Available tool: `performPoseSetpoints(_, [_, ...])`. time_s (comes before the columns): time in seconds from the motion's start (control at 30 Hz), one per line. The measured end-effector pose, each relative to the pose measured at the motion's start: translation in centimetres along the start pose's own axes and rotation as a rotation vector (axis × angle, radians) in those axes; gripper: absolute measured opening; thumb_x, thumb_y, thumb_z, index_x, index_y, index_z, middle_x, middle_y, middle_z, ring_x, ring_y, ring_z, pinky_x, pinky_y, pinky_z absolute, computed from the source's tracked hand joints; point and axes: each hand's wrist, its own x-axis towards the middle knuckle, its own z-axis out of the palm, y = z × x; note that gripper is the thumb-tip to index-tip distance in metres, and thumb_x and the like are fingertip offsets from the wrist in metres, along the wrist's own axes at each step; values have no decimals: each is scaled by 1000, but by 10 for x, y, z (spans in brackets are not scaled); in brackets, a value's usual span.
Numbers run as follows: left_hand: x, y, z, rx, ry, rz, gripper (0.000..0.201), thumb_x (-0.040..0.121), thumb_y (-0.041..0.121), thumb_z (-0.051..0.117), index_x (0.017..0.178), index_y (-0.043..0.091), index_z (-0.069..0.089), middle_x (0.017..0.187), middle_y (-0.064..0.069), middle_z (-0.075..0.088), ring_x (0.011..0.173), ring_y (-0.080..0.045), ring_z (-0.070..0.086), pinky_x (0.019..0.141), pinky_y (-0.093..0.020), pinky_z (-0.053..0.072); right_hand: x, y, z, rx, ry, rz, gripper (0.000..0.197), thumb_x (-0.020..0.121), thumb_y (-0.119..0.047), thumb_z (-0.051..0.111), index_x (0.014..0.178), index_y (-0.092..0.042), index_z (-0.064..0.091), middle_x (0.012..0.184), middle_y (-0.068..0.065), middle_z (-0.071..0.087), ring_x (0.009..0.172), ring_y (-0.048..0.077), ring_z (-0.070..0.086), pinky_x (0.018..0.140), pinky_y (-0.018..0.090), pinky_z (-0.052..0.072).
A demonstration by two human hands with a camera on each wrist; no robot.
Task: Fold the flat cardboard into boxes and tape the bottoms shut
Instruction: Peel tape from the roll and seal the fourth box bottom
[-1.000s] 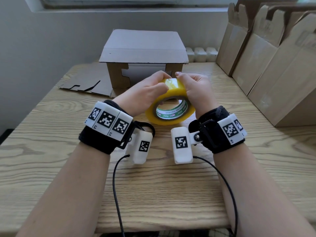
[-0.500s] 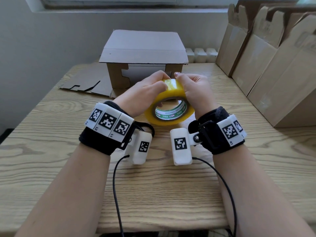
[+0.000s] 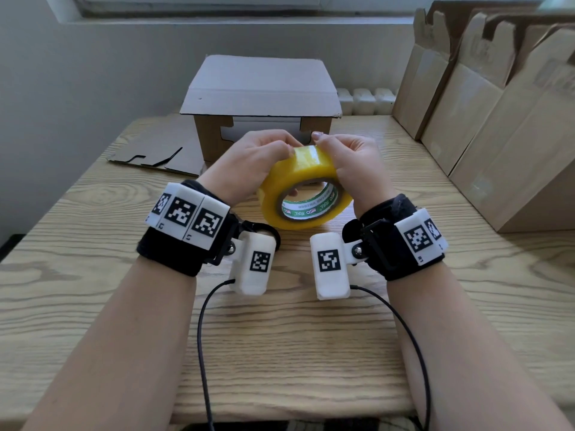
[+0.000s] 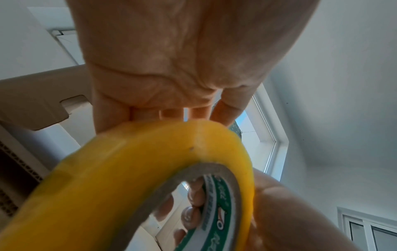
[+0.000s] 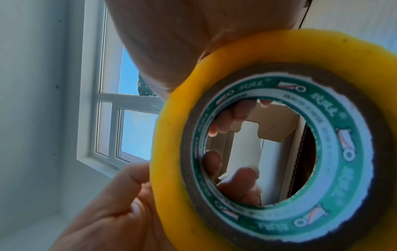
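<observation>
Both the left hand [image 3: 249,163] and right hand [image 3: 354,169] are still gripping the yellow tape roll [image 3: 303,194] above the table [image 3: 93,244], thumbs barely shifting, suggesting the tape's end is still being hunted before the folded box [image 3: 261,101].

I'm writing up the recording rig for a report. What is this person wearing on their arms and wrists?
Forearms are bare, no sleeves. Each wrist has a black fabric band: the left band and the right band carry white blocks printed with black square markers. A white camera pod with its own marker hangs inside each wrist, left pod, right pod, each trailing a thin black cable.
</observation>
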Motion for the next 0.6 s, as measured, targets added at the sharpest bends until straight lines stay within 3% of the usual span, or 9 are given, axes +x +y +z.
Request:
performPoseSetpoints(0.13, [-2,1,5,-20,6,3,14,100,23,52,100,9,57,89,-9,67,67,-14,71,57,-24,58,-3,-3,0,-16,-21,4,29,94,-21,66,79,4,68,72,17,50,66,26,47,66,35,40])
performPoseSetpoints(0.3, [-2,0,5,-107,-2,-45,15,101,21,49,105,9,58,90,-8,67,68,-14,70,60,-23,58,0,0,-2,20,18,17,40,93,-23,68,86,16,66,73,19,52,68,27,48,66,37,41])
performPoseSetpoints(0.5, [-2,-3,4,-231,-50,-101,20,101,21,49,114,15,62,99,-9,71,85,-24,72,79,-34,60,4,3,-9,24,95,26,30,92,-24,69,67,-8,67,73,18,58,68,27,54,66,38,46])
performPoseSetpoints(0.6, [-1,-2,5,-224,8,-112,18,101,14,48,111,10,62,94,-12,68,78,-26,69,69,-32,60,4,2,-8,-3,81,-28,28,93,-22,69,67,-11,67,73,18,57,68,26,53,66,38,45])
